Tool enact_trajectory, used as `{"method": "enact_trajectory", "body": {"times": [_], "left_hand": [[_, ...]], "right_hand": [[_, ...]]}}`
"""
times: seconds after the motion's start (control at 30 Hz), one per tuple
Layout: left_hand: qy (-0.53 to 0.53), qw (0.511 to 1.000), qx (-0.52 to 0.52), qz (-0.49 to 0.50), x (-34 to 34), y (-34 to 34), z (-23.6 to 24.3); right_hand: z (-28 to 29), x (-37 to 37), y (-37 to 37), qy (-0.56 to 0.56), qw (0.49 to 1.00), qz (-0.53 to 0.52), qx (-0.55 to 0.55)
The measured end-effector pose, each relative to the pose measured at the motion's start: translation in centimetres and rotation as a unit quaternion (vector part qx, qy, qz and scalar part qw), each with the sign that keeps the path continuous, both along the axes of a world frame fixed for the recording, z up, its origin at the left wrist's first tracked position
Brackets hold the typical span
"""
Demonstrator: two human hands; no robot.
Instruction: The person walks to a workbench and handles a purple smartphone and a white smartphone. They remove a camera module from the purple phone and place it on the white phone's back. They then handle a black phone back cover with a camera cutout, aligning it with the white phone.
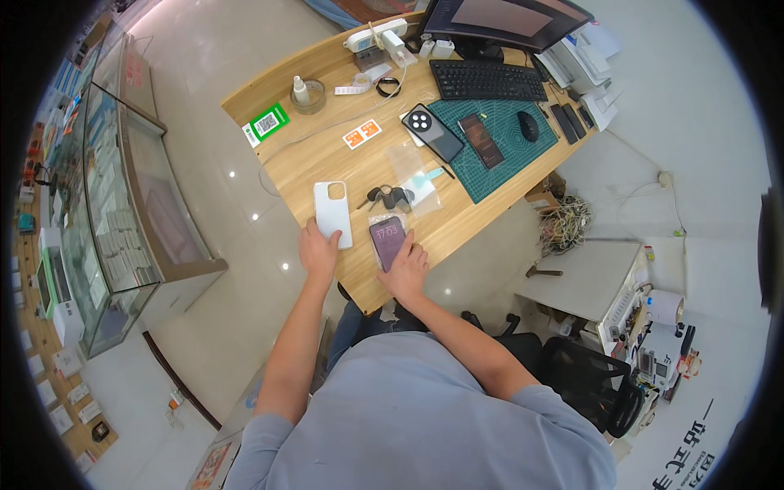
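Note:
At the desk's near left corner, my left hand (319,250) grips the lower end of a white phone case (330,204), with the thumb on its face. The case has a large camera cutout at its far end. To its right a smartphone (387,238) lies face up on a clear plastic wrapper, its purplish lock screen lit. My right hand (406,270) holds this phone by its lower right edge, between thumb and fingers. Just beyond the phone lies a bunch of dark keys (389,197), beside a clear plastic bag (404,161).
Farther right, a dark phone (433,132) with a round camera block and another phone (482,140) lie by a green cutting mat (510,167). A keyboard (487,81), mouse (528,126) and tape roll (308,97) sit beyond. A glass showcase (122,204) stands left.

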State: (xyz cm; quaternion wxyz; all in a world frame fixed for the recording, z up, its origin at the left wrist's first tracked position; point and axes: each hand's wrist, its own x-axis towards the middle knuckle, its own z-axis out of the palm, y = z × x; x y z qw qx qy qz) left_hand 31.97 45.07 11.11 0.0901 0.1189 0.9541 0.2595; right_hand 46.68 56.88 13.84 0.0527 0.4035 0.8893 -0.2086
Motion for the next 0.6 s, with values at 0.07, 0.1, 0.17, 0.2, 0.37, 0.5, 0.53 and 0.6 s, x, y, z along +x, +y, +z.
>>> {"method": "enact_trajectory", "body": {"times": [0.07, 0.1, 0.17, 0.2, 0.37, 0.5, 0.53, 0.6], "left_hand": [[-0.039, 0.998, 0.047, 0.007, 0.2, -0.4, -0.5], [-0.058, 0.996, 0.071, 0.011, 0.4, -0.6, -0.9], [-0.079, 0.992, 0.099, 0.004, 1.1, -0.8, -1.3], [-0.09, 0.99, 0.112, 0.0, 1.3, -0.9, -1.4], [-0.083, 0.979, 0.182, 0.038, 0.6, 0.7, -0.9], [-0.076, 0.976, 0.19, 0.076, -1.7, 1.6, -2.6], [-0.072, 0.979, 0.175, 0.07, -1.8, 2.3, -2.3], [-0.055, 0.986, 0.135, 0.076, -2.2, 2.5, -1.3]], "right_hand": [[-0.2, 0.4, 0.6, -0.03, 0.999, 0.0, 0.014], [-0.2, 0.8, 1.0, -0.025, 1.0, 0.01, -0.001], [0.3, 1.5, 2.0, -0.013, 0.999, 0.03, -0.03], [0.7, 1.8, 2.2, 0.001, 0.999, 0.039, -0.025], [3.1, -0.6, 4.8, 0.107, 0.993, 0.04, -0.009], [3.1, -6.7, 11.8, 0.105, 0.994, 0.035, 0.022], [2.3, -7.5, 14.4, 0.079, 0.996, 0.028, 0.002], [1.1, -8.5, 17.0, 0.044, 0.999, 0.018, -0.024]]}}
